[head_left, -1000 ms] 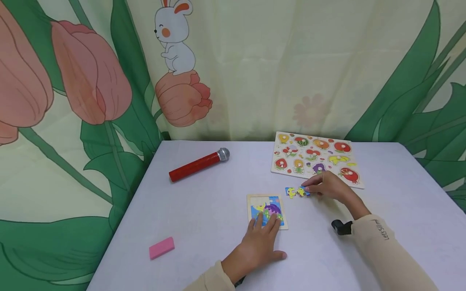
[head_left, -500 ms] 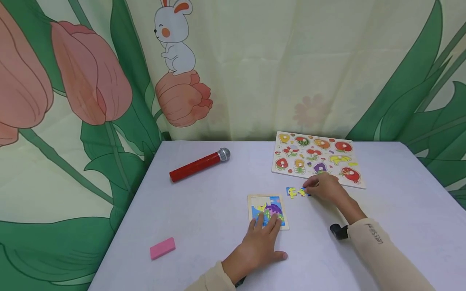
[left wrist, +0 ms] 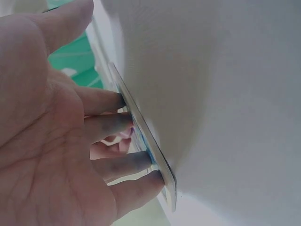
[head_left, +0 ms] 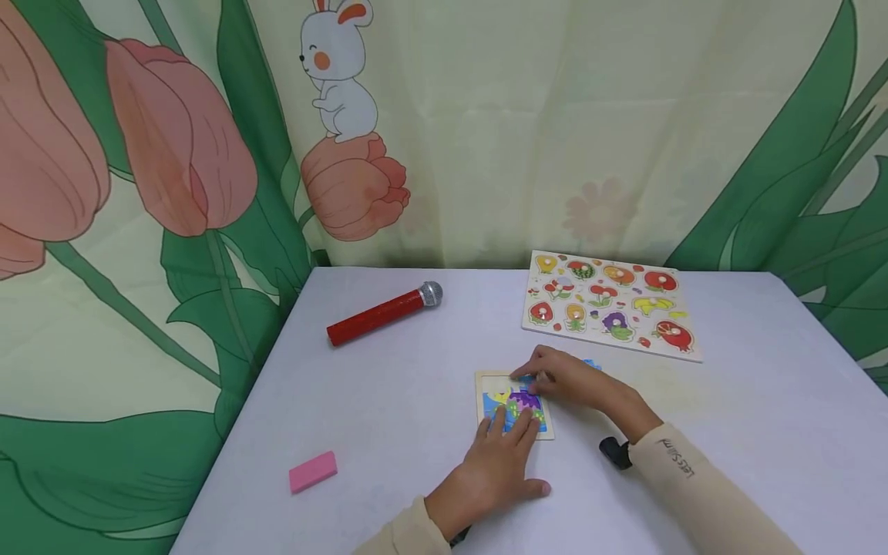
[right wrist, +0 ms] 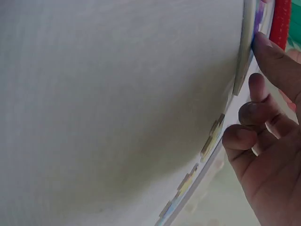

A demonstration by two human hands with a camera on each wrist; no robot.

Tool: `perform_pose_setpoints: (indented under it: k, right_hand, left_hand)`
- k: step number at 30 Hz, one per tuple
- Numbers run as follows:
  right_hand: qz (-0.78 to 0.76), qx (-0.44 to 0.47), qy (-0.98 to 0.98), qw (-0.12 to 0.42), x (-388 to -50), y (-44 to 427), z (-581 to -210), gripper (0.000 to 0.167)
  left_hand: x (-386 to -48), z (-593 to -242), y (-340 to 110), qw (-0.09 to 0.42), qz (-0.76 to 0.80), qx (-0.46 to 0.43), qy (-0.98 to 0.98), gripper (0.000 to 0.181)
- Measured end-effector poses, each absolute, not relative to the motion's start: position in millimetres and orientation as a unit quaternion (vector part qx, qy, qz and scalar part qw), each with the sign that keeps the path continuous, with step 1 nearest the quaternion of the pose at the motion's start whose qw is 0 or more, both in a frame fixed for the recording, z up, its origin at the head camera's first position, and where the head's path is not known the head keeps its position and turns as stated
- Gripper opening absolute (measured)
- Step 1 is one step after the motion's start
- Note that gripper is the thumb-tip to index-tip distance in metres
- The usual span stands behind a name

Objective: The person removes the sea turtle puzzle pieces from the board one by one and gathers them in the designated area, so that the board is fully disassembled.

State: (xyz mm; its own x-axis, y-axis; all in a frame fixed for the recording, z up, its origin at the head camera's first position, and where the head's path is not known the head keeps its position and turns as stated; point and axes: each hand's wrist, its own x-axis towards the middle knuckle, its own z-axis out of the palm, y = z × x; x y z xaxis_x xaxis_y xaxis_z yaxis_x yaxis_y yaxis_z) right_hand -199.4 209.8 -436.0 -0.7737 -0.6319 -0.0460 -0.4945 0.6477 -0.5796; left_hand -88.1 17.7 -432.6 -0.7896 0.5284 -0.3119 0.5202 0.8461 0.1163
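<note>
My left hand (head_left: pixel 491 472) rests with spread fingers on the lower part of the small wooden-framed puzzle (head_left: pixel 479 397), and the left wrist view has its fingertips on the board's (left wrist: pixel 146 125) face. At the puzzle's upper right corner, my right hand (head_left: pixel 572 379) has its thumb and index finger over a blue area. In the right wrist view the thumb touches the board (right wrist: pixel 244 47) while other fingers curl; whether a piece is between thumb and index is hidden. A blue loose piece (head_left: pixel 592 364) shows behind the right hand, and the right wrist view shows yellow-and-blue pieces (right wrist: pixel 212 137) lying on the table.
A fruit board (head_left: pixel 590 301) lies at the back right of the white table (head_left: pixel 388 401). The red microphone (head_left: pixel 378 315) is at the back left, and a pink block (head_left: pixel 313 472) at the front left. A patterned curtain (head_left: pixel 486 131) hangs behind.
My right hand has moved left from the loose pieces to the framed puzzle's upper right corner. My left hand has stayed on the puzzle.
</note>
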Motion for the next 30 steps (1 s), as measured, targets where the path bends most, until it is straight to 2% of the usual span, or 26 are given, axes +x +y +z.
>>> perform_pose_setpoints:
  k: [9,15,22,30]
  right_hand:
    - [-0.233,-0.348,0.906,0.066,-195,206,-439,0.02]
    - [-0.221,-0.327,0.916,0.077,-195,202,-437,0.019]
    - [-0.268,-0.232,0.927,0.119,-193,195,-435,0.03]
    - [-0.305,-0.264,0.911,0.087,-191,195,-437,0.022]
  left_hand:
    - [-88,-433,17,0.162,0.002,0.277,0.947,0.089]
    - [-90,-435,19,0.163,0.001,0.275,0.948,0.089]
    - [-87,-432,20,0.158,0.0,0.273,0.949,0.089]
    - [-86,-432,18,0.15,0.003,0.274,0.95,0.09]
